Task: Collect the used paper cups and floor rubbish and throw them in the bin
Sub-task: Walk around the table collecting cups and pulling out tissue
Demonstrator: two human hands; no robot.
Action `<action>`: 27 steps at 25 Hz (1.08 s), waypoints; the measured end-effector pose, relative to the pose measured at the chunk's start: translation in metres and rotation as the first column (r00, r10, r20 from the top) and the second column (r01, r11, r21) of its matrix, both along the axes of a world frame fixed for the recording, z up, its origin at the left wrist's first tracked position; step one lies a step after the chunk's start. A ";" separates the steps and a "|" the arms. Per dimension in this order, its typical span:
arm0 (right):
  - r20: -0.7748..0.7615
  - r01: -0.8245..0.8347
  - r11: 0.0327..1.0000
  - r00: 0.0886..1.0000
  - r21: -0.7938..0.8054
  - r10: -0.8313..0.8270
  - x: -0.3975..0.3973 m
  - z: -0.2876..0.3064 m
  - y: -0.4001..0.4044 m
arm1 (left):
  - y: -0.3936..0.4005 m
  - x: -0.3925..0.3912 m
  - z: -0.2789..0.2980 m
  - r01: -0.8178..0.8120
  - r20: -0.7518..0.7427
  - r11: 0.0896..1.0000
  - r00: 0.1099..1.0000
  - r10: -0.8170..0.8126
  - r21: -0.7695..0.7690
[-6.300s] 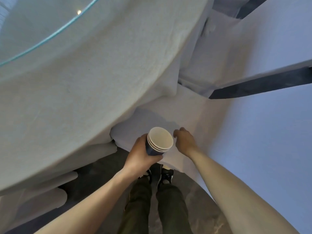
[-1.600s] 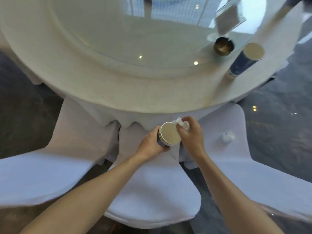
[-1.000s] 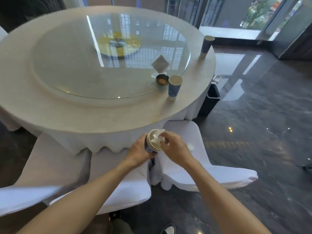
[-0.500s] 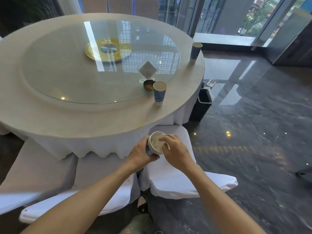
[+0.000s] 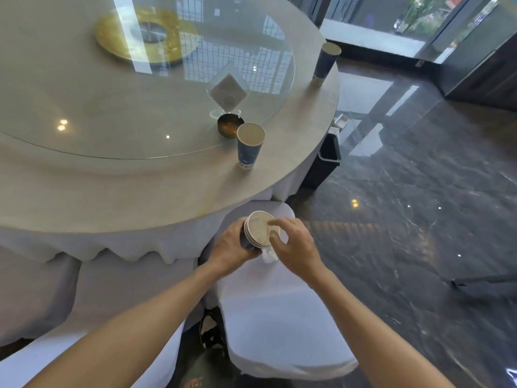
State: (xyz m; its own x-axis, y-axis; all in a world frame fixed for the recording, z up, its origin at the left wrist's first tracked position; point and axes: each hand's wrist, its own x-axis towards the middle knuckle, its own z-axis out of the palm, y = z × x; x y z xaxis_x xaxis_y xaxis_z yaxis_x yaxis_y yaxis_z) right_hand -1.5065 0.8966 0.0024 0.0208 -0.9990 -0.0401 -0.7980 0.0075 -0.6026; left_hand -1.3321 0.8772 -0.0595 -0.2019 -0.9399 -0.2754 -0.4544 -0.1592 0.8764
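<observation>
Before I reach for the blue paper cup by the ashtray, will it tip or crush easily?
The blue paper cup is tall with a narrow base, so a sideways nudge would probably tip it. It looks empty, so likely light. Thin paper walls would probably dent under a hard squeeze. The tablecloth under it may damp sliding.

Our forearms are bare, no sleeves in view, and our left hand and right hand wear no gloves, rings or watch.
</observation>
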 end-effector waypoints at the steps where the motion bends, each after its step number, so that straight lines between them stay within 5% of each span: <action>1: -0.005 0.028 1.000 1.000 0.000 -0.028 -0.006 -0.004 -0.008 | -0.005 0.000 -0.005 0.000 0.006 1.000 1.000 0.000 0.004; 11: -0.213 0.109 0.830 0.977 0.548 0.012 -0.069 -0.126 -0.062 | -0.018 -0.003 -0.074 -0.128 0.075 0.988 0.990 0.122 0.089; 27: -0.220 -0.063 0.728 0.933 0.683 0.287 -0.084 -0.392 -0.083 | -0.009 -0.050 -0.251 -0.250 0.103 0.951 0.967 0.235 0.182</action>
